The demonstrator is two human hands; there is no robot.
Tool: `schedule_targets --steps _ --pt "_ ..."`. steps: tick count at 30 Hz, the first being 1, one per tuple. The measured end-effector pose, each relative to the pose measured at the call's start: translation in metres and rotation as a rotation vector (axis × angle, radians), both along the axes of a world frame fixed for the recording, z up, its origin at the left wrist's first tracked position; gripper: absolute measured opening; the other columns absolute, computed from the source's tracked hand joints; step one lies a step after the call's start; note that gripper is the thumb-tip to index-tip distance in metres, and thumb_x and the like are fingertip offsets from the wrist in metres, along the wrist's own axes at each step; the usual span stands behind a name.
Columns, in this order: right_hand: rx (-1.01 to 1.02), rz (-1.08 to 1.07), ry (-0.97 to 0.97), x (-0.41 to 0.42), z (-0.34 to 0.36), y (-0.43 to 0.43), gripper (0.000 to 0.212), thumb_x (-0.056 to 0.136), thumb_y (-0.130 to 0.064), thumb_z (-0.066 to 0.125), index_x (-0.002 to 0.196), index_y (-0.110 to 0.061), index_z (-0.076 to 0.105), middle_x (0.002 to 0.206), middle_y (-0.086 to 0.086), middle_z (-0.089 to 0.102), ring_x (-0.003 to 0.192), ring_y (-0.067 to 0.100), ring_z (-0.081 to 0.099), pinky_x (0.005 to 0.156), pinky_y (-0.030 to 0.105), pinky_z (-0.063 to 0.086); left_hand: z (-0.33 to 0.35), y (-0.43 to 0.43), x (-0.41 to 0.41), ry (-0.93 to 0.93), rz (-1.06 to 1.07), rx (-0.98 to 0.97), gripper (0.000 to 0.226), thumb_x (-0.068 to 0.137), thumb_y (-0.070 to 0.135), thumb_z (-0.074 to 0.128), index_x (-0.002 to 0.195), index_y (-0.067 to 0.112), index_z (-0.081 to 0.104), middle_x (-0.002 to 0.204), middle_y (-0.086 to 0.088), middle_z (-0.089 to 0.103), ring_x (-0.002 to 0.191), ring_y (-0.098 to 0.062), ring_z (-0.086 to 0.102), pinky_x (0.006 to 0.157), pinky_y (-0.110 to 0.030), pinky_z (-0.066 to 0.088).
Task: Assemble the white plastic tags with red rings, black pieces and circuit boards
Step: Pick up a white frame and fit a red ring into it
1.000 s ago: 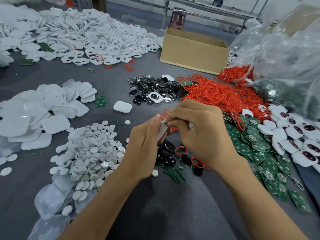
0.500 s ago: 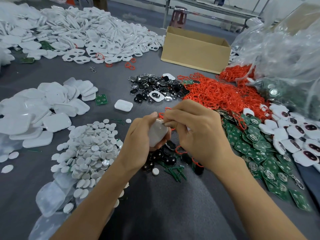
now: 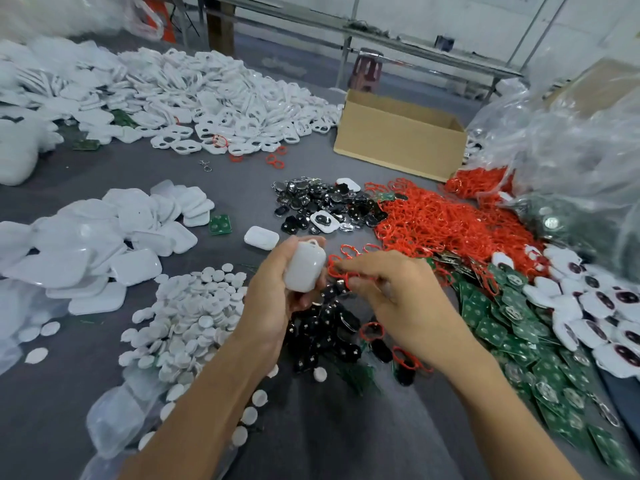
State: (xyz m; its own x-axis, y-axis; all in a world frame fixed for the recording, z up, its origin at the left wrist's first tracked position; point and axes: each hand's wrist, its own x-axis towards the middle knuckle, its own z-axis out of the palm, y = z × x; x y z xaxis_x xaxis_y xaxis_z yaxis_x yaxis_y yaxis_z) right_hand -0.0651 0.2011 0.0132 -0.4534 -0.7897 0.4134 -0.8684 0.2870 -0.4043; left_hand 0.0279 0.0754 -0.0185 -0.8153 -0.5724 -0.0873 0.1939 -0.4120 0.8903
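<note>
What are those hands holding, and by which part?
The left hand grips a white tag round its lower body, loop end up; the right hand pinches a red ring by its rim.

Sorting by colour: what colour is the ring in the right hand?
Red: the ring pinched by the right hand shows best in the head view.

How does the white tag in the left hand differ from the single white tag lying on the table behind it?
The held tag stands upright, loop on top; the single tag lies flat. The left hand grips the held tag; the single tag lies untouched. Both are white and rounded.
</note>
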Motion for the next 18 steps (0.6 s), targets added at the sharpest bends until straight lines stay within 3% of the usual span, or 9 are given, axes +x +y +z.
schedule_targets --steps 3,6,10,12,15,18 --pt "-0.082 0.042 -0.143 0.009 0.003 -0.009 0.051 0.071 -0.009 0.082 0.119 -0.019 0.067 0.097 -0.017 0.065 0.079 -0.003 0.056 0.076 0.007 0.041 -0.003 0.002 0.0 -0.064 -0.029 -0.13 0.02 0.088 0.041 0.051 0.099 0.03 0.064 0.078 0.009 0.067 0.066 -0.004 0.059 0.057 -0.018 0.045" --pt "-0.07 0.072 -0.103 0.016 0.003 -0.019 0.036 0.067 0.005 0.077 0.097 -0.013 0.071 0.071 -0.028 0.054 0.064 -0.014 0.049 0.065 0.002 0.035 -0.004 0.004 -0.001 -0.042 -0.08 -0.157 0.028 0.087 0.042 0.059 0.111 0.028 0.056 0.083 0.006 0.07 0.063 -0.001 0.059 0.053 -0.013 0.044" --pt "-0.059 0.066 -0.324 -0.003 0.012 -0.023 0.013 0.076 -0.009 0.075 0.084 -0.019 0.071 0.065 0.003 0.064 0.057 0.017 0.053 0.058 0.033 0.044 -0.003 0.001 -0.002 -0.063 0.122 -0.17 0.048 0.076 0.06 0.046 0.107 0.026 0.058 0.078 -0.006 0.067 0.059 -0.009 0.054 0.052 -0.021 0.04" --pt "-0.086 -0.01 -0.495 -0.026 0.013 -0.028 0.014 0.079 -0.012 0.075 0.087 -0.022 0.07 0.062 0.01 0.061 0.052 0.02 0.049 0.052 0.032 0.04 -0.005 -0.001 -0.002 -0.042 0.212 -0.135 0.048 0.074 0.06 0.046 0.103 0.023 0.059 0.078 -0.007 0.072 0.054 -0.009 0.052 0.046 -0.019 0.038" --pt "-0.091 -0.126 -0.712 -0.07 0.011 -0.047 0.016 0.082 -0.005 0.07 0.093 -0.017 0.071 0.056 0.008 0.056 0.045 0.016 0.048 0.045 0.021 0.037 -0.007 0.0 -0.001 -0.05 0.234 -0.137 0.049 0.073 0.06 0.045 0.1 0.023 0.061 0.08 -0.006 0.073 0.052 -0.008 0.051 0.046 -0.019 0.037" --pt "-0.21 -0.214 -0.861 -0.135 0.025 -0.079 0.015 0.088 0.0 0.063 0.102 -0.001 0.067 0.072 0.014 0.06 0.046 0.011 0.049 0.043 0.019 0.04 -0.008 0.001 -0.001 -0.053 0.242 -0.136 0.05 0.07 0.061 0.046 0.098 0.022 0.063 0.076 -0.004 0.073 0.048 -0.009 0.05 0.044 -0.019 0.035"
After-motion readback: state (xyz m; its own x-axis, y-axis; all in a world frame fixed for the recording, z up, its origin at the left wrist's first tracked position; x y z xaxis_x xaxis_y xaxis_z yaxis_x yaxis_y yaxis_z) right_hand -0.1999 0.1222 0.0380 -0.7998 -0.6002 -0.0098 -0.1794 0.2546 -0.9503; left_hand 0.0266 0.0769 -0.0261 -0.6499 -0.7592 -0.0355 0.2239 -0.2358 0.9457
